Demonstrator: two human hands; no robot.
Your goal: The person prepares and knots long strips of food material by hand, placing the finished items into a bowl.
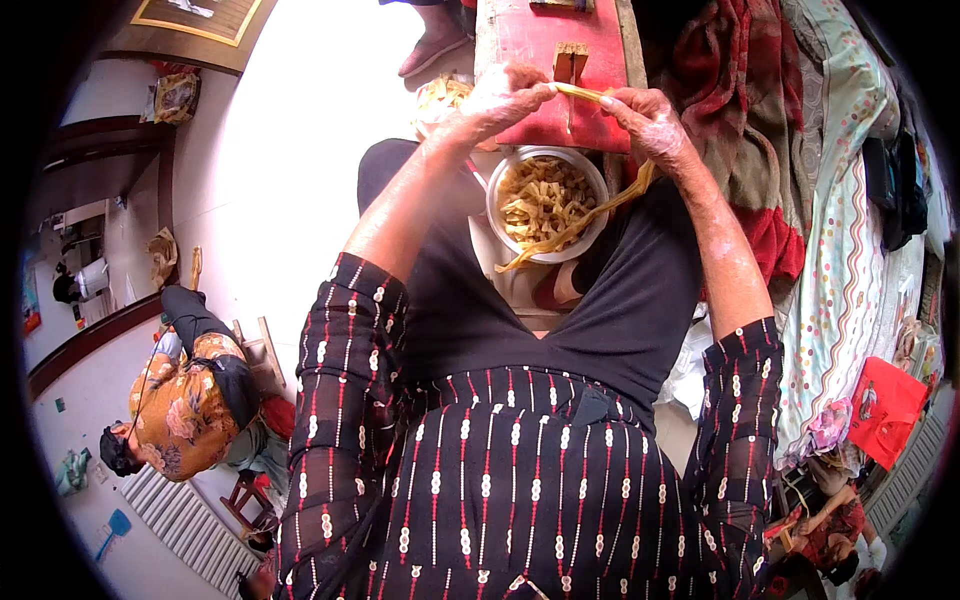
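Holding one yellow strip taut between both hands, just above the near edge of the desk (narrow, red top). Left hand: fingers closed, pinching the strip's left end. Right hand: thumb and fingers pinching it further right. A long yellow length hangs below the right hand and runs down-left across a white tub; whether it's the same strip can't be told, the hand hides the join.

Tub sits just off the desk's near edge, between the person's knees, filled with short yellowish pieces. Wooden block stands on the desk just past the strip, near edge side, with a thin dark part at its front, too small to identify. Second wooden piece at the far edge, cut off by the frame.

Off the desk's left edge: a pale bag with more yellowish strips, then a shoe of someone else. Off the right edge: red-brown blanket, then patterned cloth. Further out, left: a seated person in an orange floral top.
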